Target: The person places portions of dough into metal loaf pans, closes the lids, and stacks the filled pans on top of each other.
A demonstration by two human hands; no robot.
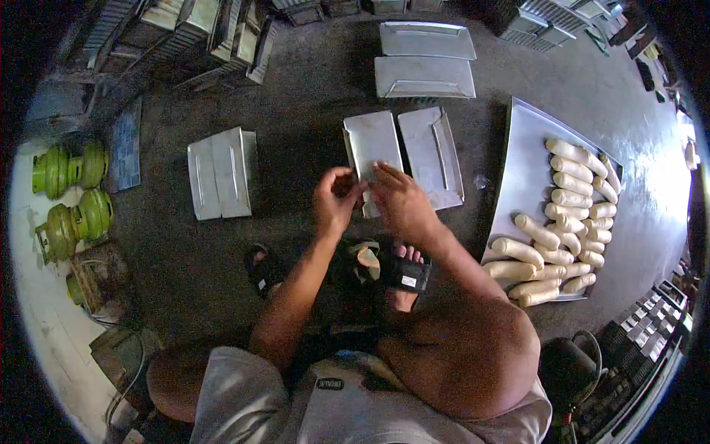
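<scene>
My left hand is at the lower left edge of a rectangular metal pan with a flat lid, thumb and fingers curled in toward that edge. My right hand lies over the lower part of the same lid, fingers bent onto its surface and edge. Just right of it rests a second lidded metal pan. A pair of similar pans sits to the left, and two more lie beyond at the top. A crumpled pale cloth item is between my sandalled feet.
At right, a large metal tray holds several pale dough rolls. Green gas cylinders line the left wall. Stacked tins stand at the upper left, more at upper right. A black crate is at lower right.
</scene>
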